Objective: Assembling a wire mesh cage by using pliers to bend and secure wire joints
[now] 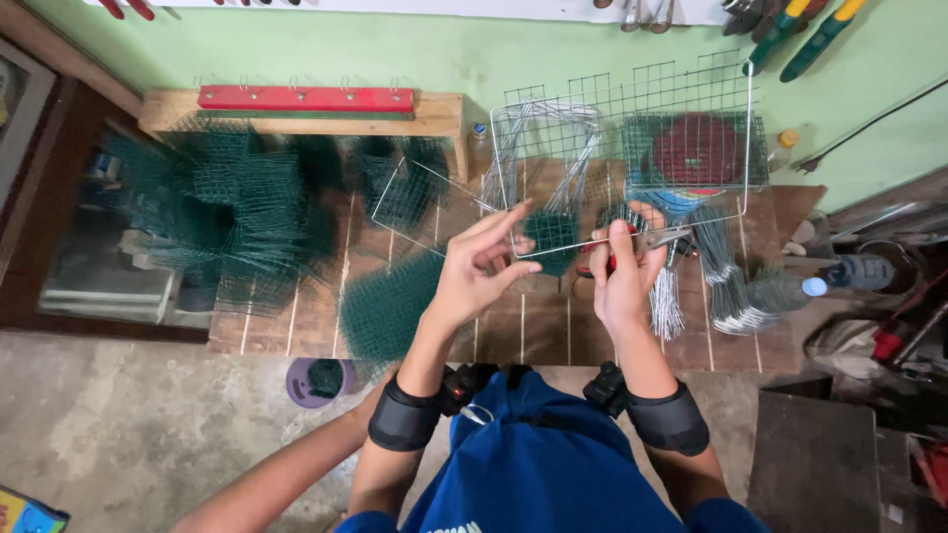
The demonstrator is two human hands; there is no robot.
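My left hand (476,265) pinches the lower left edge of a silver wire mesh panel (632,138) that stands tilted over the wooden workbench (533,326). My right hand (622,271) grips red-handled pliers (652,240), their jaws at the panel's bottom wire. A small green mesh piece (551,235) sits between my two hands, against the panel's lower edge. Both wrists wear black bands.
Piles of green wire mesh (237,212) cover the bench's left side; a flat green piece (380,306) lies near its front edge. Bundles of bent silver wires (736,286) lie at right, a clear bottle (839,271) beyond. A purple cup (316,380) stands on the floor. Tools hang on the green wall.
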